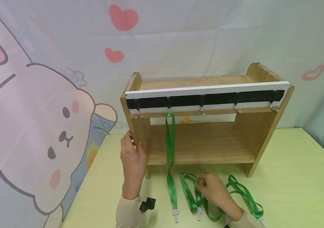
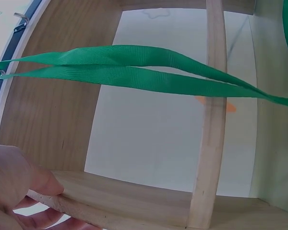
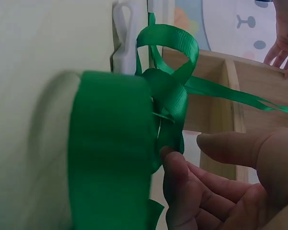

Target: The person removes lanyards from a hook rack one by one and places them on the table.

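Observation:
My left hand (image 1: pixel 133 161) grips the left side panel of the wooden shelf (image 1: pixel 202 139); in the left wrist view its thumb (image 2: pixel 45 182) lies on the inner face, with the other fingers outside. One green lanyard (image 1: pixel 170 152) hangs from the second hook from the left, its pale clip (image 1: pixel 175 214) low. Down at the table, my right hand (image 1: pixel 214 191) is at a looped green lanyard (image 1: pixel 190 196). From the right wrist, a fingertip (image 3: pixel 169 155) touches or nearly touches the green strap (image 3: pixel 170 100), while the thumb stands apart from it.
Several metal hooks line the black strip (image 1: pixel 219 98) across the shelf's front; the others carry nothing. More green lanyards (image 1: pixel 244 193) lie right of my right hand on the yellow-green table (image 1: pixel 301 164). A printed cloth (image 1: pixel 193 38) hangs behind.

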